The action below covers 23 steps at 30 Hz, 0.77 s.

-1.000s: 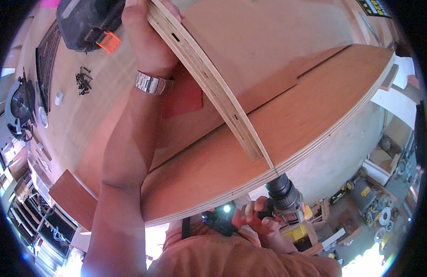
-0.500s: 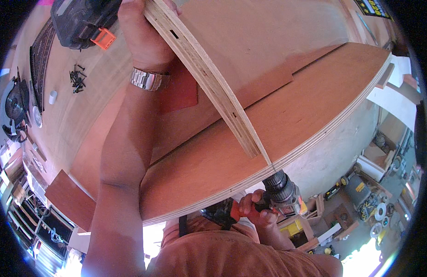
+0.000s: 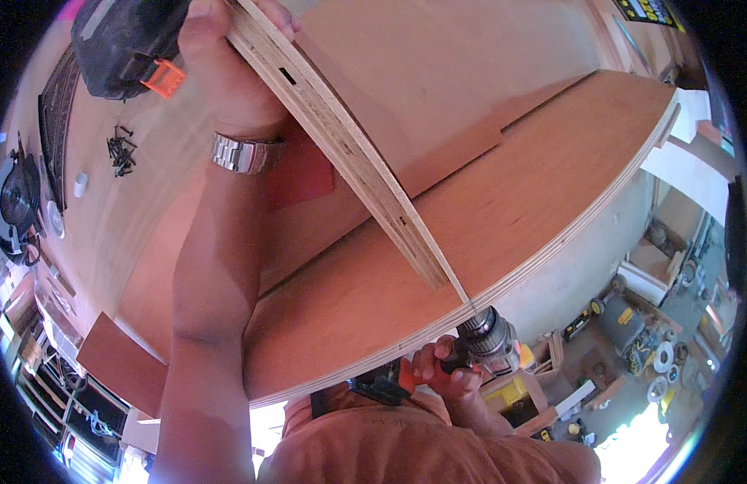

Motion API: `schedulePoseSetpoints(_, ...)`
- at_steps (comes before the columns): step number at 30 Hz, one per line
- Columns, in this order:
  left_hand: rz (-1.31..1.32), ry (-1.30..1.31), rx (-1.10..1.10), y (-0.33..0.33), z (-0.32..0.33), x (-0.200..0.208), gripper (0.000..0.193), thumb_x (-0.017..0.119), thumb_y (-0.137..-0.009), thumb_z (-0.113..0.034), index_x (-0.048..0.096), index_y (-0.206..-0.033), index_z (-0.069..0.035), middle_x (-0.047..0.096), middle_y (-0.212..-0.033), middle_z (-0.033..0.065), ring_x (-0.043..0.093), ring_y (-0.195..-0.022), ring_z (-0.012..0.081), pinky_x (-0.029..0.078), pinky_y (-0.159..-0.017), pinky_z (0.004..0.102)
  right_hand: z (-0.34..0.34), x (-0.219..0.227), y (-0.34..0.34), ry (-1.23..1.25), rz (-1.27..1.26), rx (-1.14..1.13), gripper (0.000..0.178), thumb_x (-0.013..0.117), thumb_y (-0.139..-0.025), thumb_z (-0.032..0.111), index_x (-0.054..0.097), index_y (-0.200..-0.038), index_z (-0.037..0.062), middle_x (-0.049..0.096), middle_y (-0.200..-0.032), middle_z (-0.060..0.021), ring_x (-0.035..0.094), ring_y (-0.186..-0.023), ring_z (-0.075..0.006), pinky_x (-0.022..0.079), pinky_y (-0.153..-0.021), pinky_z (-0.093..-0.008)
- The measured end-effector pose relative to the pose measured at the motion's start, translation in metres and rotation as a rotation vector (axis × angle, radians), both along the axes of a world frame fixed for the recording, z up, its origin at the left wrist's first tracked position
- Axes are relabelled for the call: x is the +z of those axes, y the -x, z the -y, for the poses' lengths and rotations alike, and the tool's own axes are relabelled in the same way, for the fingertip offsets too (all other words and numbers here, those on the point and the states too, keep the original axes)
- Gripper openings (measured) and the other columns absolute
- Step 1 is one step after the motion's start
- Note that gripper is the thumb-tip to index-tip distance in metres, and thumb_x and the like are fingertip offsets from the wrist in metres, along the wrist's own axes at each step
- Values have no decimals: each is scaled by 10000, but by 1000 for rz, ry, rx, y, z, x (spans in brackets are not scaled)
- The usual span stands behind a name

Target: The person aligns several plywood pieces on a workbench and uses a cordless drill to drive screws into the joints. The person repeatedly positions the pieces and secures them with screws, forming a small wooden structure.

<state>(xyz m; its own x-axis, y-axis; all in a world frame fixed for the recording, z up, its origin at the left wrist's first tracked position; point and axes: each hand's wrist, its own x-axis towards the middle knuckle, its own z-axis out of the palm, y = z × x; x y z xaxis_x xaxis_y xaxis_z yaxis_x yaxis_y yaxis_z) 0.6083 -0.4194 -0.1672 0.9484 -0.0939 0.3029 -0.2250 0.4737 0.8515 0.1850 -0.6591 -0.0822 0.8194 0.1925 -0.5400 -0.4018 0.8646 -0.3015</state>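
Observation:
My left hand (image 3: 232,77), with a metal-banded watch on its wrist, is wrapped round the far part of a plywood board (image 3: 345,145). The board stands on edge, its layered edge and a small dark slot facing up. Below the board's near end, my right hand (image 3: 450,367) grips the handle of a red and black power drill (image 3: 488,340). The drill's thin bit meets or nearly meets the board's near end; whether it has entered the wood I cannot tell. Under the board lies a reddish-brown plywood sheet (image 3: 543,189) on the worktable.
Black screws (image 3: 121,152) lie in a pile at the left, near a small white cylinder (image 3: 80,185). A black case with an orange latch (image 3: 163,78) sits at the far left, a circular saw (image 3: 18,194) at the left rim. Tools and wooden boxes (image 3: 514,395) crowd the floor at right.
The whole picture has shifted slightly left, the far end of the board with it. The drill stays at the board's near end, and both hands keep their grip.

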Motion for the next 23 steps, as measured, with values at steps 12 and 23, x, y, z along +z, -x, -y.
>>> schedulePoseSetpoints(12,-142,-187,123,13,9,2,650,356,-921,-625,566,-768,-30,581,-714,119,549,-730,254,453,-737,390,22,13,4,73,-62,-2,546,689,-780,222,501,-1258,37,628,-901,-177,614,-875,-310,486,-827,-444)
schedulePoseSetpoints(23,3,-592,457,34,6,67,523,437,-968,-459,522,-1249,-26,533,-1209,123,505,-1116,216,404,-968,346,121,204,-26,596,234,-74,656,762,-761,168,435,-1313,29,662,-976,-185,662,-972,-311,499,-951,-473)
